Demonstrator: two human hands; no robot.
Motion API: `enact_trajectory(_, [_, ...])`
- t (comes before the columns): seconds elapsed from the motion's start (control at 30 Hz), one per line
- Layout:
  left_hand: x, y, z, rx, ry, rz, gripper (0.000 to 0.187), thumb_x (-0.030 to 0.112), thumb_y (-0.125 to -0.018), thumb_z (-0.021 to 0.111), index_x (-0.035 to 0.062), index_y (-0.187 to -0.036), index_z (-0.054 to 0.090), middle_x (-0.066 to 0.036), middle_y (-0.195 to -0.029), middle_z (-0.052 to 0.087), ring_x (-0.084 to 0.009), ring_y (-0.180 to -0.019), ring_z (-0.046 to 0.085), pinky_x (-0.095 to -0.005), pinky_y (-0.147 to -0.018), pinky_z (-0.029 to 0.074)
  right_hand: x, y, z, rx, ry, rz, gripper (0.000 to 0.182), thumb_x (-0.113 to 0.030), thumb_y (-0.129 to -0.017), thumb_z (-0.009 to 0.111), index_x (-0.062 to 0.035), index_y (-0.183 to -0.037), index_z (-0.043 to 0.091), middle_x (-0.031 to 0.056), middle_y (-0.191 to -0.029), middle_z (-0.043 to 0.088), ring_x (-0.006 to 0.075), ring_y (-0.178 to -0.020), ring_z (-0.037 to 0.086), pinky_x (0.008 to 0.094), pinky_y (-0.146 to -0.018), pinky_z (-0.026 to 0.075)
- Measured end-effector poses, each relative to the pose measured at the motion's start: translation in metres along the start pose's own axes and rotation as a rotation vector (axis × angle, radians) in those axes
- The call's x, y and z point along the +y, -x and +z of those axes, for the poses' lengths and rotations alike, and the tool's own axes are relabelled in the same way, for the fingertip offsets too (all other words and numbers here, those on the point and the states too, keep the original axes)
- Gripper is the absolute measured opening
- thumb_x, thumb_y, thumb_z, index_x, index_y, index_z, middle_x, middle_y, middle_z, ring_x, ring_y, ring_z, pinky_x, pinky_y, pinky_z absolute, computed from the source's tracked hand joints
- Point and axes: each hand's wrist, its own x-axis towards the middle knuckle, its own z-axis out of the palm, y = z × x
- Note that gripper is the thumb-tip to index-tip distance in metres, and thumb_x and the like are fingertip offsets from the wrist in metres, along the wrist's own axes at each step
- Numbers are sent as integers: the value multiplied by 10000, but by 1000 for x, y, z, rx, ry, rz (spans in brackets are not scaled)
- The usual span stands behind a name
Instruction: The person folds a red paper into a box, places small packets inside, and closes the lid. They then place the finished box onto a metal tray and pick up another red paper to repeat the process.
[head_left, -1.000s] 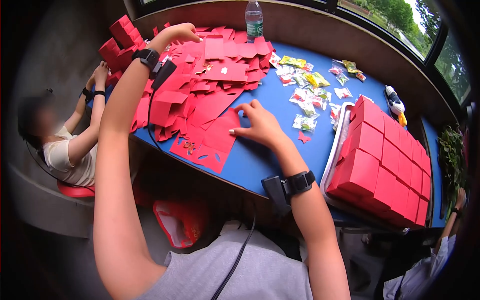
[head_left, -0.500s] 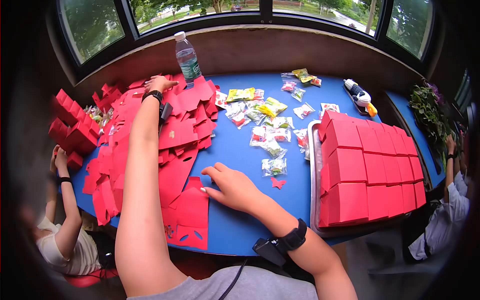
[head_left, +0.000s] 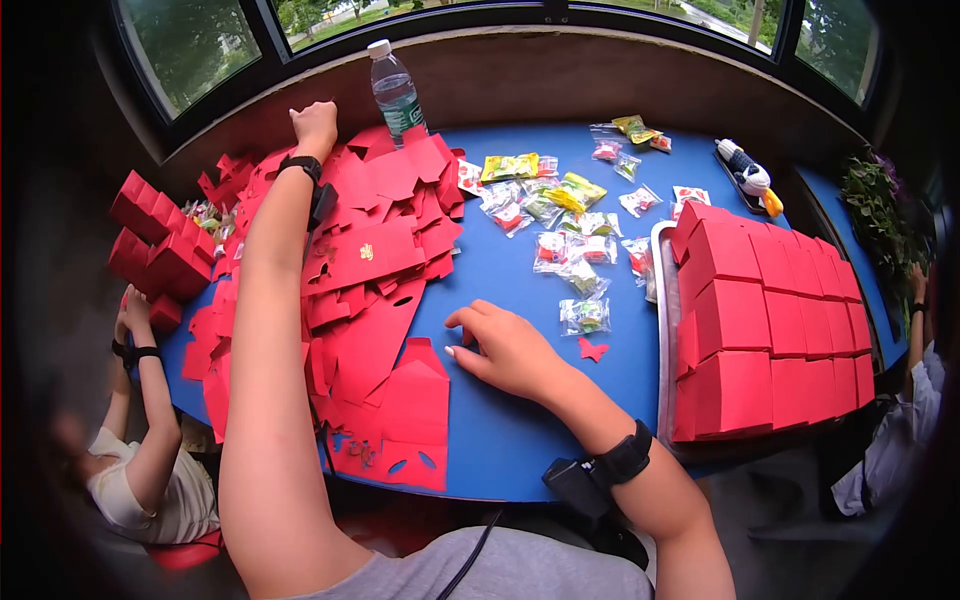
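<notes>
My left hand (head_left: 316, 128) reaches over the back edge of a heap of flat red card pieces (head_left: 365, 258). Its fingers are curled, with the tips turned away, so whether they hold anything is hidden. Low over the blue table (head_left: 490, 420), my right hand (head_left: 508, 350) hovers or rests with thumb and fingers apart and nothing between them. A flat red piece with cut-out slots (head_left: 415, 410) lies to its left. Beyond it are small clear and yellow packets (head_left: 575, 250) and a red butterfly-shaped piece (head_left: 592, 350).
A tray (head_left: 665, 330) of folded red boxes (head_left: 740, 330) stands at the right. A water bottle (head_left: 396, 95) is at the back. More red boxes (head_left: 160, 240) and a person's hands (head_left: 134, 310) are at the left. A white and blue object (head_left: 745, 172) lies back right.
My left hand has moved back and a little left, from spread fingers over the cards to curled fingers. The table scene has shifted right in view. My right hand keeps its open pose.
</notes>
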Motion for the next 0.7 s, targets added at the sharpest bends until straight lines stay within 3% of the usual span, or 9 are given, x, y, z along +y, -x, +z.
enact_trajectory(0.07, [-17, -6, -22, 144, 68, -3, 137, 158, -764, 576, 79, -783, 687, -157, -815, 667, -309, -783, 660, -479, -942, 403, 1, -1, -1, -23, 4, 0, 241, -155, -792, 614, -38, -996, 557, 100, -812, 537, 244, -671, 554, 351, -623, 454])
enact_trajectory(0.13, [-37, -9, -55, 234, 173, -119, 182, 216, -729, 591, 62, -770, 680, -184, -794, 656, -326, -767, 654, -438, -887, 455, 3, -1, 0, -18, 10, -19, 245, -160, -788, 617, -35, -991, 560, 100, -799, 538, 246, -680, 555, 352, -630, 453])
enact_trajectory(0.2, [-60, -13, -75, 350, 362, -319, 245, 310, -690, 637, 72, -731, 676, -182, -757, 650, -339, -747, 644, -418, -700, 521, 4, -2, 1, -11, 25, -55, 249, -164, -784, 620, -32, -987, 563, 100, -787, 539, 248, -689, 555, 352, -637, 452])
enact_trajectory(0.3, [-94, -6, -92, 440, 602, -423, 312, 394, -675, 669, 92, -748, 693, -146, -733, 655, -317, -725, 646, -414, -656, 506, 5, -4, 2, -30, 36, -47, 260, -170, -775, 627, -25, -982, 568, 103, -769, 543, 253, -706, 558, 351, -648, 451])
enact_trajectory(0.43, [-112, 11, -98, 534, 761, -524, 312, 369, -692, 696, 59, -723, 683, -120, -648, 641, -223, -623, 640, -363, -605, 489, 6, -5, -2, -67, 59, -12, 261, -209, -767, 627, -40, -960, 580, 128, -828, 575, 296, -806, 576, 391, -714, 461])
enact_trajectory(0.5, [-115, 25, -101, 414, 952, -522, 293, 303, -722, 705, 16, -686, 659, -74, -598, 614, -147, -556, 575, -337, -562, 457, 7, -6, 0, -52, 48, -14, 267, -211, -765, 631, -36, -962, 586, 129, -820, 580, 295, -801, 575, 391, -712, 459])
enact_trajectory(0.63, [-116, 42, -88, 432, 1224, -564, 217, 231, -758, 688, 20, -720, 656, -34, -642, 610, -105, -567, 518, -323, -554, 427, 12, -9, 5, -61, 28, 3, 301, -225, -747, 648, -24, -962, 585, 137, -851, 591, 289, -797, 578, 379, -710, 463])
enact_trajectory(0.7, [-119, 48, -76, 328, 1776, -563, 179, 203, -784, 665, 30, -827, 652, -22, -766, 634, -121, -653, 571, -304, -591, 453, 12, -12, 3, -54, -147, 62, 413, -292, -750, 675, -19, -1039, 562, 129, -881, 610, 250, -828, 590, 364, -708, 468])
